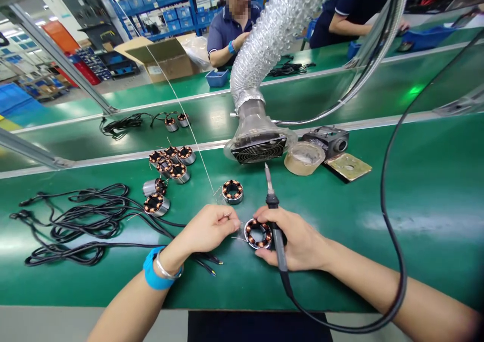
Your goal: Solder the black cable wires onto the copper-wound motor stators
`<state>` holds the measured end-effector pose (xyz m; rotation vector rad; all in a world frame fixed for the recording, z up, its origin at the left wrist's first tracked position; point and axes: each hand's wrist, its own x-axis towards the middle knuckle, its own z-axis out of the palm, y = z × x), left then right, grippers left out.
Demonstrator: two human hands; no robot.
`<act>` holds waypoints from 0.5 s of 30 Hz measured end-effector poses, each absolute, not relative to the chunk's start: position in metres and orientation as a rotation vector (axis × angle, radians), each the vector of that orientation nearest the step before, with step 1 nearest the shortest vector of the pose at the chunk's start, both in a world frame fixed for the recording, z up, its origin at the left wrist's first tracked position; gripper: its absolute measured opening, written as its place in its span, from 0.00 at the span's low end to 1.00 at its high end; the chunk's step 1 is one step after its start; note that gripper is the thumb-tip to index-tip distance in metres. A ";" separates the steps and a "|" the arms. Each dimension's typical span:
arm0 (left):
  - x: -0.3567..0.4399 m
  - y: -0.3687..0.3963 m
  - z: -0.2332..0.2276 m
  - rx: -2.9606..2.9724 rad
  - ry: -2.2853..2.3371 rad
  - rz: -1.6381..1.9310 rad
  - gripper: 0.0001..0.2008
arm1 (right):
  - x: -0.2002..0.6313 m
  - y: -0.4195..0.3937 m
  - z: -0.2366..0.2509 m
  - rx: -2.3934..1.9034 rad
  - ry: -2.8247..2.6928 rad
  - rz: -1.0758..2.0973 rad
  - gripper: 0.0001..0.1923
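Observation:
My right hand (298,241) grips a soldering iron (273,206) with its tip pointing up and away, and its fingers also rest on a copper-wound stator (257,233) lying on the green mat. My left hand (209,227) is closed just left of that stator, pinching its thin wire leads and the end of a solder wire (181,110) that slants up to the left. A blue wrist strap (154,273) sits on my left wrist. A second stator (232,190) lies just beyond my hands.
Several more stators (170,165) cluster to the left, near coils of black cable (75,221). Ahead stand a fume extractor hose with fan grille (259,145), a tape roll (304,158) and a brass sponge plate (348,167). Other people work at the far bench.

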<state>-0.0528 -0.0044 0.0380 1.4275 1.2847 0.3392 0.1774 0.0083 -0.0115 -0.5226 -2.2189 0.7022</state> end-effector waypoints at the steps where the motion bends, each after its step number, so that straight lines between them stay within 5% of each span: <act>1: -0.048 -0.002 0.038 1.352 1.268 0.414 0.17 | 0.177 0.008 -0.011 -0.533 -2.226 0.713 0.27; 5: -0.034 0.001 0.038 1.207 1.271 0.590 0.22 | 0.175 0.008 -0.007 -0.531 -2.247 0.713 0.27; 8: -0.042 -0.005 0.046 1.425 1.373 0.397 0.26 | 0.178 0.010 -0.006 -0.533 -2.254 0.724 0.27; 12: -0.056 -0.016 0.055 1.572 1.376 0.112 0.22 | 0.182 0.010 -0.006 -0.554 -2.277 0.734 0.27; 15: -0.048 -0.020 0.047 1.428 1.327 0.313 0.20 | 0.184 0.010 -0.005 -0.563 -2.285 0.740 0.27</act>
